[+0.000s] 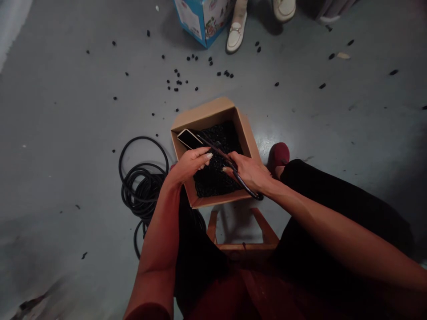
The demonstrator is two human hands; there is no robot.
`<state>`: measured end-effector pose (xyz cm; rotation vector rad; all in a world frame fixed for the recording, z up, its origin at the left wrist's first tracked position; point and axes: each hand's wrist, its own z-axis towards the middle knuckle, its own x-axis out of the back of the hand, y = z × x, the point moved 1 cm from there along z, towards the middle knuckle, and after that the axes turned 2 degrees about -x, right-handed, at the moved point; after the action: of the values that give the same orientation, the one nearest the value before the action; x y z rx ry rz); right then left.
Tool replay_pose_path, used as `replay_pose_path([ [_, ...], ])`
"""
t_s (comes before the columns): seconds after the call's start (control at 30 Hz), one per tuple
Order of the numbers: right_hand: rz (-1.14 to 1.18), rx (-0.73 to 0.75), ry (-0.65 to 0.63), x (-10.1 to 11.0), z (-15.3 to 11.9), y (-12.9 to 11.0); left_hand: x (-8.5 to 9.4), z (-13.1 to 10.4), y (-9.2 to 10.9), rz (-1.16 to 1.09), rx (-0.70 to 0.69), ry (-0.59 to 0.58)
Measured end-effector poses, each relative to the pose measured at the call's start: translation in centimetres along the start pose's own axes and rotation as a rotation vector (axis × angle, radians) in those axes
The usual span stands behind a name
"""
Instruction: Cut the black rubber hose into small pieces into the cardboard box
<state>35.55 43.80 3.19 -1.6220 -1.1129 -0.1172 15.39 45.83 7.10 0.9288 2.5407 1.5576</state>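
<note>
Above an open cardboard box [248,135], both my hands are close together. My right hand [248,171] is closed around a long, narrow dark tool [245,184]; its thin end points up and left, and its curved lower end has pale marks. I cannot make out its exact kind. My left hand [193,164] is closed, thumb against fingers, beside the tool's thin part; what it pinches is hidden. Small black pieces [213,189] fill the box below. A flat black object with a pale rim [189,139] leans in the box's left corner.
A coil of black hose [143,171] lies on the floor left of the box. Small black pieces [178,82] are scattered beyond it. A blue printed carton [202,22] and another person's white shoe [235,35] are ahead. Wooden stool legs [265,226] show below.
</note>
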Motion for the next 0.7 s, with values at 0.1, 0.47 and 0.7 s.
replay_pose_path([
  [0.1, -0.008, -0.003, -0.006, 0.1, 0.1, 0.0, -0.2, -0.2, 0.5, -0.016, -0.014, -0.027],
  [0.47, -0.067, 0.006, -0.030, 0.4, 0.5, 1.0, -0.4, 0.3, -0.4, 0.044, -0.016, 0.020],
  [0.7, -0.083, -0.101, -0.074, 0.0, 0.5, 0.8, -1.8, 1.0, -0.8, 0.539, -0.063, 0.199],
])
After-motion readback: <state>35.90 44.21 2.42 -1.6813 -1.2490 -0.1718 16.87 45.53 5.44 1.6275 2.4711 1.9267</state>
